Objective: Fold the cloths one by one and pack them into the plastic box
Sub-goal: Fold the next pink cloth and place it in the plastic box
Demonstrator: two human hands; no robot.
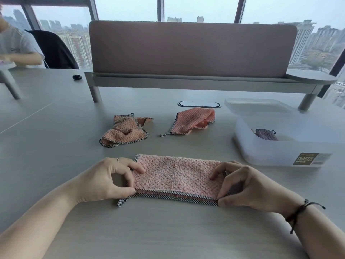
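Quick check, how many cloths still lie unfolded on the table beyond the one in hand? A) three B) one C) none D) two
D: two crumpled cloths, the left cloth and the middle cloth, lie beyond the folded cloth that the left hand and right hand pinch.

Pink cloth (177,178) with checkered trim, folded flat, nearest. 2 crumpled pink cloths (125,130) (192,121) farther back, apart. Translucent plastic box (280,146) at right, holding 1 purplish cloth (266,134).
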